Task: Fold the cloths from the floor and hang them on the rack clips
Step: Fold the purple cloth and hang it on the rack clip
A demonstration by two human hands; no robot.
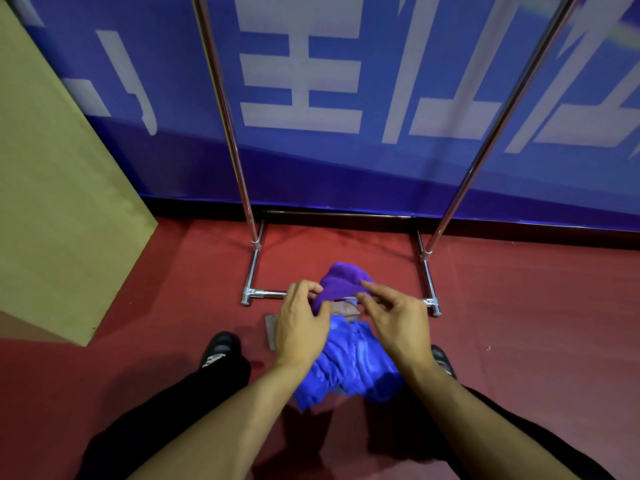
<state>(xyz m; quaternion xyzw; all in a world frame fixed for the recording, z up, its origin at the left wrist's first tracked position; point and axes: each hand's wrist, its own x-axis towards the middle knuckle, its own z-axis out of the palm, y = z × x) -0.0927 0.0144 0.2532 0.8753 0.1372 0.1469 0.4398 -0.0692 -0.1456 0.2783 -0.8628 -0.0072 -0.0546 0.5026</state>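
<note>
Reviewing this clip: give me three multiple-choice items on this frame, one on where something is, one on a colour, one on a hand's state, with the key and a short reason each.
1. Where does the blue cloth lie?
A. On the red floor in front of the rack base
B. Draped over a rack upright
C. On the tan board

2. What colour is the cloth that both hands are handling?
A. Green
B. Purple
C. White

3. What is the left hand doing?
A. Hanging free and empty
B. Gripping a rack pole
C. Pinching the purple cloth

Key: 1 A, the blue heap sits on the floor between the person's shoes; 2 B, the cloth between the left hand and right hand is purple; 3 C, its thumb and fingers close on the cloth's edge.
</note>
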